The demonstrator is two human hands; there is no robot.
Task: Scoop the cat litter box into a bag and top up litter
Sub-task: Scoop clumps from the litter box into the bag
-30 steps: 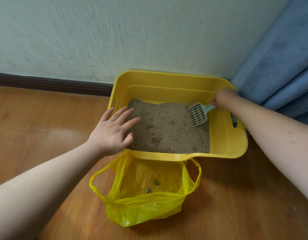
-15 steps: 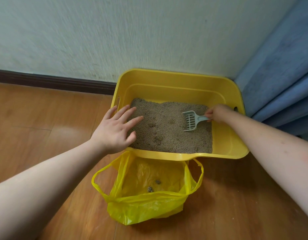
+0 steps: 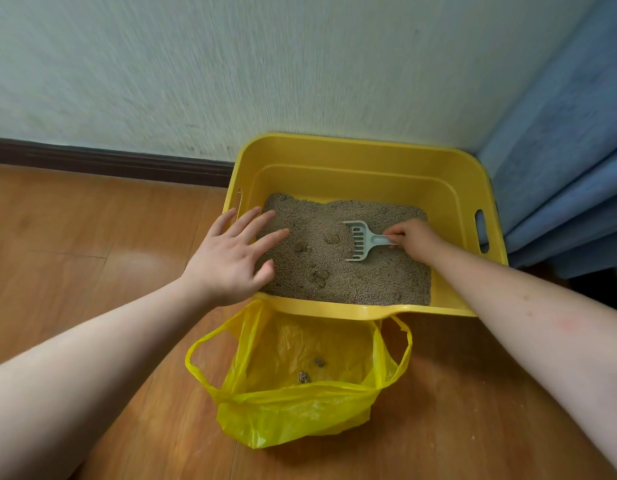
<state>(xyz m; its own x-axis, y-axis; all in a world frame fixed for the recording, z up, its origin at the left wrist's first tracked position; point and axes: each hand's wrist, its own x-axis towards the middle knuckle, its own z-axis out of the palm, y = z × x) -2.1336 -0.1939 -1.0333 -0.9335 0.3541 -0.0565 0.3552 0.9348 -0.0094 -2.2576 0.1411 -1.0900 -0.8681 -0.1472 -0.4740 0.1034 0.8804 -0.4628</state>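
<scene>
Since a second ago the right hand has carried the scoop from the tray's right wall down toward the middle of the litter, while the left hand has barely shifted.

Largest first: the yellow litter box sits on the wooden floor against the wall, its litter heaped toward the near side. Just in front of it, touching its near rim, the yellow bag stands open with two small clumps already inside. The left hand lies flat and spread over the box's left rim, steadying it. The right hand's grip is closed round the scoop handle, slotted blade resting on the litter.

Scooping is under way. Several darker clumps lie left of the blade; the next move likely calls for sliding the blade under one, sifting, then lifting it over the near rim into the bag.
</scene>
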